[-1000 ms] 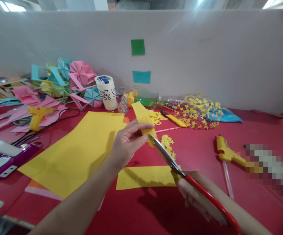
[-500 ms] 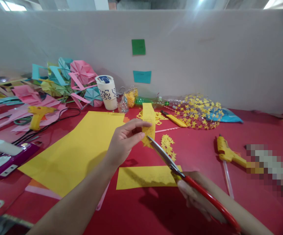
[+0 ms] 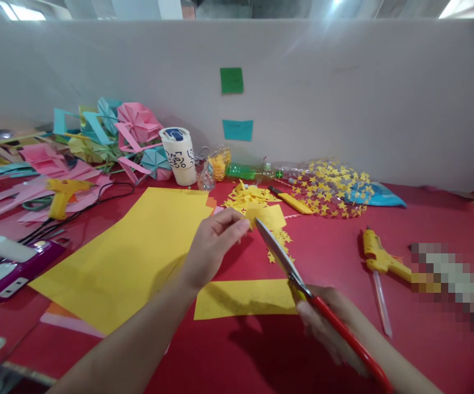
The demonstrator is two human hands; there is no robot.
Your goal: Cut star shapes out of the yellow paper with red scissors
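My left hand [image 3: 216,243] pinches the left end of a small yellow paper strip [image 3: 271,216] between thumb and fingers. In my right hand [image 3: 327,323] are red-handled scissors [image 3: 280,253], their blades pointing up and left, with the tips at the strip beside my left fingertips. Small cut yellow stars [image 3: 281,245] lie just behind the blades, and a heap of yellow paper pieces [image 3: 245,197] is beyond my left hand. A yellow strip with faint drawn lines [image 3: 240,298] lies flat below both hands.
Large yellow sheets [image 3: 134,251] lie at left, near a purple power strip [image 3: 19,273] and a glue gun [image 3: 62,194]. Another glue gun [image 3: 378,251] is at right. Behind stand a white cup [image 3: 178,156], a cutter [image 3: 292,201] and a star-covered bottle [image 3: 331,186].
The paper strip in my left hand has turned from upright to pointing right. My left hand has shifted slightly right and down, and the scissor tips have moved a little right and up.
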